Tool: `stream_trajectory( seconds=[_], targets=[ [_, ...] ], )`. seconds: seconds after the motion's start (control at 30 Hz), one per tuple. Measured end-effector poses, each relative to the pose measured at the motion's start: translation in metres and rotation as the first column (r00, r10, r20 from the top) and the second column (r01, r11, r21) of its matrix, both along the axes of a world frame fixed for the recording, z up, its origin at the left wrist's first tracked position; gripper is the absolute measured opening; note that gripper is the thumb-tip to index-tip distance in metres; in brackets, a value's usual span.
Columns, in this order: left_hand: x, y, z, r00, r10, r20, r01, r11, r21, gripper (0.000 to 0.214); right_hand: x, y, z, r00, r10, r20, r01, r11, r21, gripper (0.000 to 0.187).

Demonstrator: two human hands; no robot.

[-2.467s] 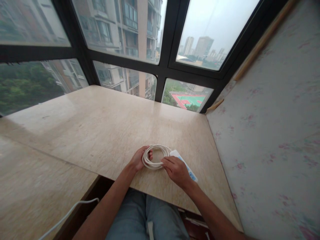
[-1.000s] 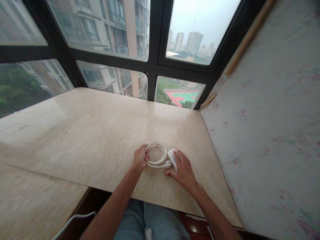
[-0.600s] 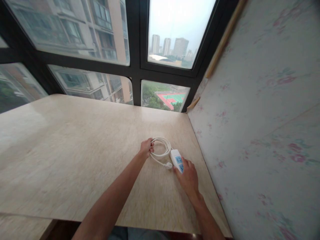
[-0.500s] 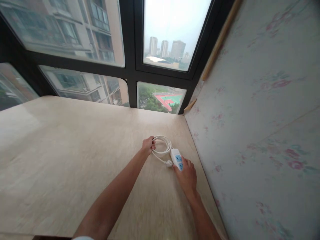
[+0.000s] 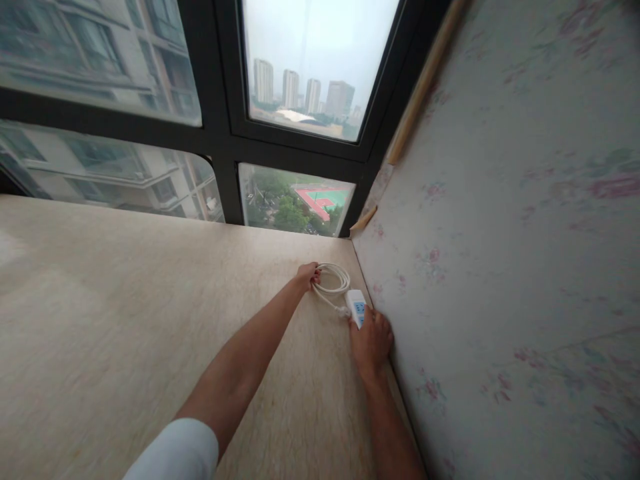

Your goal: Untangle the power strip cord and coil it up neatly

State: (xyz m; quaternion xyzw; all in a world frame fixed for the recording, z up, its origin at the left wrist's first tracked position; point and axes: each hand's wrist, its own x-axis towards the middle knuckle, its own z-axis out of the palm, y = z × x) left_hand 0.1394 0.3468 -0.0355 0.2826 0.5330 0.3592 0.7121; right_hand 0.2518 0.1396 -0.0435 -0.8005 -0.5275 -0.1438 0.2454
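A white power strip (image 5: 355, 300) with blue socket panels lies on the beige ledge, close to the wall. My right hand (image 5: 373, 337) is closed around its near end and hides part of it. The strip's white cord (image 5: 341, 272) is coiled in loops at its far left side. My left hand (image 5: 309, 275) grips the left edge of these loops, fingers curled round them. The white plug (image 5: 343, 311) rests between the coil and the strip, beside my right thumb.
The smooth beige ledge (image 5: 150, 320) stretches away to the left. Flower-patterned wallpaper covers the wall (image 5: 500, 267) close on the right. Dark window frames (image 5: 215, 143) stand along the back edge. A strip of torn, peeling edging (image 5: 364, 220) sits in the corner.
Both hands have shifted the power strip and coiled cord closer to the wall and the back corner. The camera view has turned to the right.
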Motion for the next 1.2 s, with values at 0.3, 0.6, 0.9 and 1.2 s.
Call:
stream_trajectory(
  seconds=[0.3,0.6,0.9,1.2],
  targets=[
    [0.013,0.002,-0.006,0.891,0.032,-0.452,0.150,0.921,0.360,0.017,0.000,0.003,-0.011,0.999,0.014,0.042,-0.015,0.999,0.045,0.044],
    [-0.006,-0.013,-0.004,0.601,0.140,-0.787,0.533,0.663,0.526,0.024,-0.003,0.016,0.004,0.970,0.238,0.045,-0.227,0.959,-0.169,0.033],
    [-0.017,-0.013,-0.013,0.491,0.198,-0.848,0.695,0.498,0.519,0.021,0.008,0.052,0.005,0.964,0.263,0.035,-0.257,0.958,-0.127,0.039],
    [-0.020,-0.003,-0.022,0.535,0.281,-0.797,0.658,0.453,0.602,0.023,-0.003,0.062,0.006,0.978,0.205,-0.027,-0.206,0.958,-0.198,0.051]
  ],
)
